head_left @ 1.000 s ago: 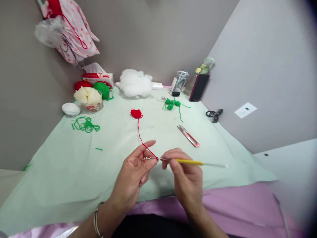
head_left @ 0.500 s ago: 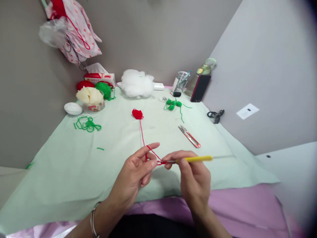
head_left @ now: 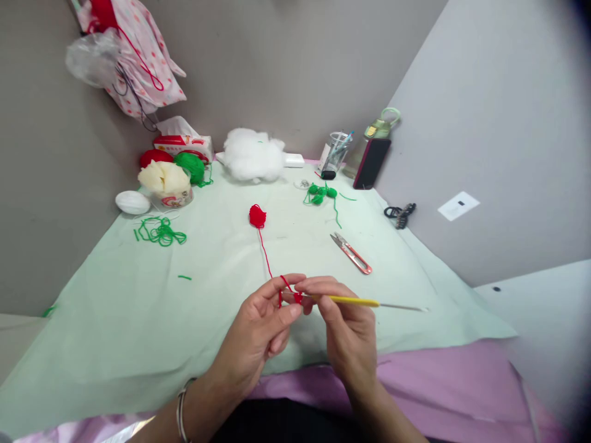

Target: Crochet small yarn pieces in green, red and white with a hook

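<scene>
A crochet hook (head_left: 353, 301) with a yellow grip and metal ends lies in the pinch of my right hand (head_left: 351, 335), its rear end pointing right. Between thumb and fingers, my left hand (head_left: 261, 326) grips a small piece of red crochet (head_left: 298, 298). The hook's front tip is at this piece, partly hidden by fingers and yarn. Red yarn (head_left: 265, 252) loops over my left index finger and runs back to a small red yarn ball (head_left: 257, 216) on the cloth. My two hands nearly touch at the fingertips.
Orange-handled thread snips (head_left: 353, 253) lie right of centre. Green crocheted pieces (head_left: 321, 194) and loose green yarn (head_left: 161, 232) rest further back. White stuffing (head_left: 253, 155), a tub (head_left: 173, 194), a tissue box (head_left: 184, 146), a pen cup (head_left: 336, 154) and a phone (head_left: 372, 163) stand along the back.
My hands have drawn closer together, and the hook has shifted left with its rear end tilting down. The red yarn ball has turned slightly. The view has shifted a little.
</scene>
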Available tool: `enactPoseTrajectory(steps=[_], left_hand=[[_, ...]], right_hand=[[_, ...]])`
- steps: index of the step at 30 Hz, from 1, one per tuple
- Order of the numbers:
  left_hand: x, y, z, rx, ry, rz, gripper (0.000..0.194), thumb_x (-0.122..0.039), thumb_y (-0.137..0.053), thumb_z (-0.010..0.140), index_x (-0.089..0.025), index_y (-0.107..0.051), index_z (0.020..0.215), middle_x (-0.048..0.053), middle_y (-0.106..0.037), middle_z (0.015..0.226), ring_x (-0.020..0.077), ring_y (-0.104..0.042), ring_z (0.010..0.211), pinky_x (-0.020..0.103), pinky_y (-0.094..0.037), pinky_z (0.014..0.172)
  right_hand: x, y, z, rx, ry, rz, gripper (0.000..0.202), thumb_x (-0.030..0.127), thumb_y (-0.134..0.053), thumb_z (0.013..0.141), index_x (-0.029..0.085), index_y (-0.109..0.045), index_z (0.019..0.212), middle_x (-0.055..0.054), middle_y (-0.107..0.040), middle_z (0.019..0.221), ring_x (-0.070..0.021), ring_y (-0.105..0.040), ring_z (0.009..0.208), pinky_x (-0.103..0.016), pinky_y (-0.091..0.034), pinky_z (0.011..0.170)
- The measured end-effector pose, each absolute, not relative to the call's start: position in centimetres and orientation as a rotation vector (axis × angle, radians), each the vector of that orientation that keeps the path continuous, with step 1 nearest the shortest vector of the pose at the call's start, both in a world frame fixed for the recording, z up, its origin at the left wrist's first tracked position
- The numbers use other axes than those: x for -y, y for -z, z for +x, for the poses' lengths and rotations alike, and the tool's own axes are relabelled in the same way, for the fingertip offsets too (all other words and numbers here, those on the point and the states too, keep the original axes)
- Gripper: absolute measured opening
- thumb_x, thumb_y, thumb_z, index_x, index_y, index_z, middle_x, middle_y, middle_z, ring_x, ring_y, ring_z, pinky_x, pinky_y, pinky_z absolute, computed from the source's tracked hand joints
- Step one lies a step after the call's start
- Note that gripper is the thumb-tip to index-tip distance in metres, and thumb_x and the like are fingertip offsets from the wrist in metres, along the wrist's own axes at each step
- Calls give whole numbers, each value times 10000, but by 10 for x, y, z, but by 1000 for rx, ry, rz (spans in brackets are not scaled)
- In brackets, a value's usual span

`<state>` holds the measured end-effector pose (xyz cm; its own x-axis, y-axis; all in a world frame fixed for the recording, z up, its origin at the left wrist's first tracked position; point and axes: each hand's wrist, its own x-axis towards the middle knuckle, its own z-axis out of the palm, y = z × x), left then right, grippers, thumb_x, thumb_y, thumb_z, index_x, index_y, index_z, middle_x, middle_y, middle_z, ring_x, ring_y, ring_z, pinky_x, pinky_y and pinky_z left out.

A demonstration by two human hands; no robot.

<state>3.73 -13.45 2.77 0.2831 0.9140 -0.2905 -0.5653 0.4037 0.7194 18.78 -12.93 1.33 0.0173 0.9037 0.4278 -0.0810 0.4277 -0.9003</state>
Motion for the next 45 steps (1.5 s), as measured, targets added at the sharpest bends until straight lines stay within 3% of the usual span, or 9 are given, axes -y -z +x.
enactPoseTrajectory(steps=[5, 9, 14, 19, 25, 31, 37, 41, 45], left_hand=[[136, -25, 39, -882, -1112, 637, 399, -331, -881, 805, -220, -789, 1177, -18, -645, 852, -21, -386, 432, 166, -237, 419], [133, -25, 39, -813, -1121, 520, 463, -297, -899, 789, -199, -772, 1223, -56, -575, 740, -28, -314, 429, 150, -193, 418], [129, -26, 36, -700, -1059, 367, 331, -221, -890, 790, -137, -811, 1100, -85, -496, 620, -35, -208, 414, 144, -170, 409], [134, -26, 37, -760, -1077, 501, 363, -244, -892, 783, -221, -804, 1134, -84, -511, 629, -20, -298, 395, 156, -187, 410], [136, -24, 41, -877, -1100, 621, 333, -345, -877, 801, -199, -821, 1094, -57, -548, 632, 3, -332, 412, 180, -216, 419], [133, -24, 41, -768, -1078, 447, 431, -289, -898, 786, -184, -795, 1191, -75, -507, 643, -20, -249, 426, 147, -184, 415], [131, -24, 38, -755, -1129, 402, 356, -193, -888, 787, -184, -806, 1134, -56, -580, 737, -46, -275, 420, 120, -215, 404], [135, -24, 44, -831, -1180, 512, 566, -227, -904, 782, -265, -720, 1316, -50, -642, 799, -23, -396, 435, 123, -246, 405], [135, -25, 43, -806, -1104, 528, 474, -268, -896, 790, -214, -760, 1242, -51, -627, 762, -22, -400, 411, 139, -249, 400]], right_hand=[[136, -13, 189, 1536, -663, -857, 247, 133, -579, 1015, 263, -764, 1113, -61, -765, 973, -182, -720, 840, -315, -620, 699], [141, -9, 193, 1812, -279, -912, 355, 90, -625, 972, 298, -767, 1222, -96, -750, 1151, -222, -730, 999, -352, -633, 803], [137, -8, 196, 1444, -580, -907, 273, 102, -578, 1007, 267, -771, 1107, -47, -730, 930, -167, -683, 790, -311, -581, 691], [131, -12, 190, 1302, -870, -819, 178, 216, -605, 1023, 243, -781, 1014, -52, -741, 918, -162, -670, 747, -313, -582, 672], [134, -13, 188, 1447, -731, -903, 217, 148, -601, 1009, 259, -783, 1052, -41, -760, 907, -169, -714, 784, -302, -617, 685], [140, -4, 194, 1777, -240, -881, 394, 76, -623, 965, 298, -756, 1262, -97, -760, 1139, -222, -742, 993, -342, -642, 786], [134, -12, 192, 1316, -774, -908, 237, 148, -548, 1033, 257, -759, 1039, -21, -711, 870, -135, -661, 664, -292, -581, 631], [138, -9, 185, 1570, -537, -880, 339, 60, -627, 970, 289, -779, 1168, -66, -760, 1043, -190, -718, 936, -325, -601, 777], [139, -6, 186, 1512, -546, -857, 349, 64, -611, 981, 295, -780, 1181, -76, -774, 1099, -202, -721, 968, -336, -604, 785]])
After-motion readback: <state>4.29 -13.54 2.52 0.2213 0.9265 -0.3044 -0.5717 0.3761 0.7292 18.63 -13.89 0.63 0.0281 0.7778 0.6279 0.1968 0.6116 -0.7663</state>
